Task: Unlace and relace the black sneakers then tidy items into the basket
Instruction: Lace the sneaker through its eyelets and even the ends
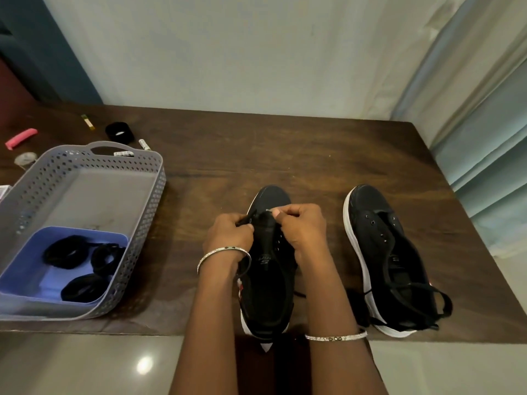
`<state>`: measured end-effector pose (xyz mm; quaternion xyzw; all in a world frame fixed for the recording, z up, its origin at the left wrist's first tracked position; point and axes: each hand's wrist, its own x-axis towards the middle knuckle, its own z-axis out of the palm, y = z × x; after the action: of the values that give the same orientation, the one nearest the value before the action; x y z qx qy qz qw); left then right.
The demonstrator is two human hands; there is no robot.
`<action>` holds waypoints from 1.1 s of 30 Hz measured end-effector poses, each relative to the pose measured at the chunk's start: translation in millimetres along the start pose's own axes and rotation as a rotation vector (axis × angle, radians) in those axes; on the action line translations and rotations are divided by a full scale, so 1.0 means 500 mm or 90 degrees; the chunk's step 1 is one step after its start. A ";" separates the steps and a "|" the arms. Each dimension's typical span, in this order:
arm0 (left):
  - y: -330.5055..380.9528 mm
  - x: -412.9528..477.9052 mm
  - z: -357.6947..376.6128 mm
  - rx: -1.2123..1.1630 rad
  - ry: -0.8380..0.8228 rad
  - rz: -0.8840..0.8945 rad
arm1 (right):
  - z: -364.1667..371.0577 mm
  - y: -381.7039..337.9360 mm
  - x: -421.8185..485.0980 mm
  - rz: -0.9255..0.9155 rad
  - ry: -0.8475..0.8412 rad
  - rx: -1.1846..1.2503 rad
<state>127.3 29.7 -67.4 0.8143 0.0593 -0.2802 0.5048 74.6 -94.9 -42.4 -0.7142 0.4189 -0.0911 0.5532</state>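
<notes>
Head camera, looking down at a dark wooden table (pixel 285 143) set against a pale wall. Two black sneakers lie toes away from the viewer. Both hands work at the near sneaker (pixel 269 280), at its lowest eyelets by the toe: the left hand (pixel 229 238) pinches the shoe's left edge and a black lace (pixel 245 269) that loops down past the wrist, while the right hand (pixel 305 226) pinches the lace tip between fingertips at the tongue. The other sneaker (pixel 385 258) sits well apart to the right, eyelets bare near the toe, its lace loose and trailing off the heel. To the left stands a grey perforated basket (pixel 148 201) holding a blue tray with black coiled items. Behind it, small things remain scattered: a pink object (pixel 21 139), a black pouch (pixel 119 132) and little tubes. Relacing seems barely begun; tidying looks undone.
</notes>
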 end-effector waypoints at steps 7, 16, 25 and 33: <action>0.045 -0.052 -0.026 -0.099 -0.029 -0.020 | 0.030 -0.002 0.001 -0.027 0.005 -0.098; 0.046 -0.055 -0.031 -0.100 -0.060 -0.023 | 0.038 -0.009 -0.005 -0.026 -0.035 -0.144; 0.040 -0.031 -0.026 -0.109 -0.008 0.008 | 0.040 -0.014 -0.011 -0.082 -0.027 -0.197; 0.042 -0.021 -0.024 0.062 0.098 0.154 | 0.038 -0.004 0.000 -0.048 -0.027 -0.102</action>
<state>131.0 31.6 -41.3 0.8580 -0.0147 -0.1565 0.4891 87.0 -81.3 -48.0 -0.7735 0.3855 -0.0628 0.4992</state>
